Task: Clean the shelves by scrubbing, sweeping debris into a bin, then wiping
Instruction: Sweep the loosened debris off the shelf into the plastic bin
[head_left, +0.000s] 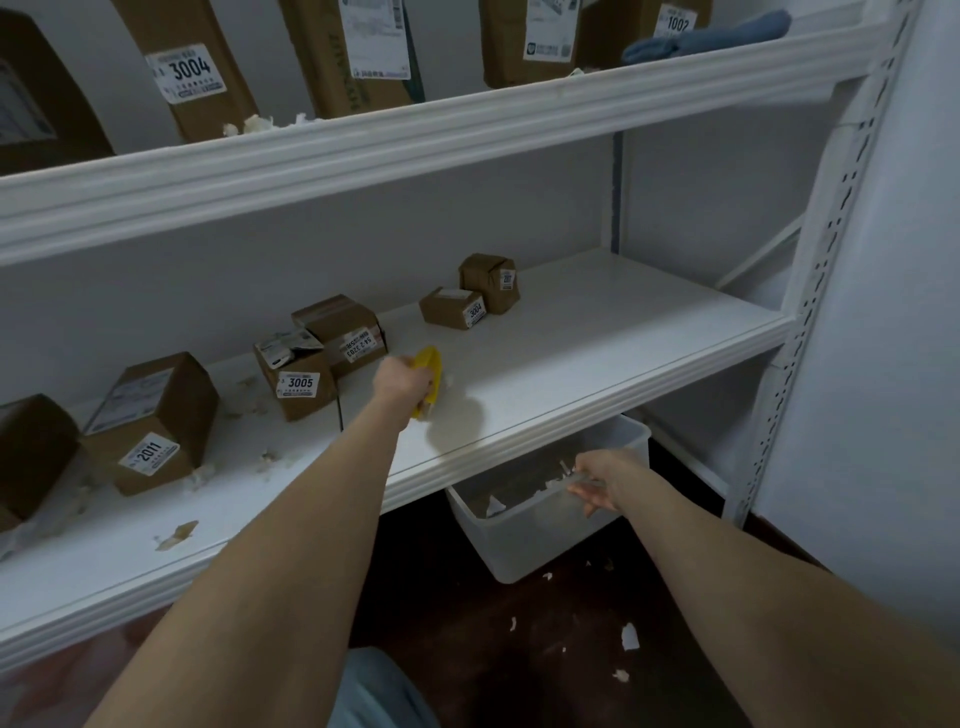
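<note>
- Our left hand (402, 382) has its fingers curled tight round the yellow hard-plastic scrub brush (429, 375). The smooth arched handle shows above the knuckles and the pale bristles beyond them.
- The brush sits bristle-side down on the glossy white middle shelf (597, 343), near its front edge.
- Our right hand (602, 478) pinches the near rim of the translucent, rectangular plastic bin (519, 543), with the fingers hooked over the wall.
- The bin hangs just below the shelf's moulded front lip, partly under it and right of the brush. There are torn white paper scraps (496, 505) inside.
- Fluffy white debris (176, 535) lies scattered on the shelf's left part, around matte brown cardboard boxes labelled 3005 (298, 376) and 2011 (150, 421).
- More white flakes (630, 636) dot the dark floor.
- A soft, folded blue cloth (711, 34) rests on the upper shelf, at its right end.
</note>
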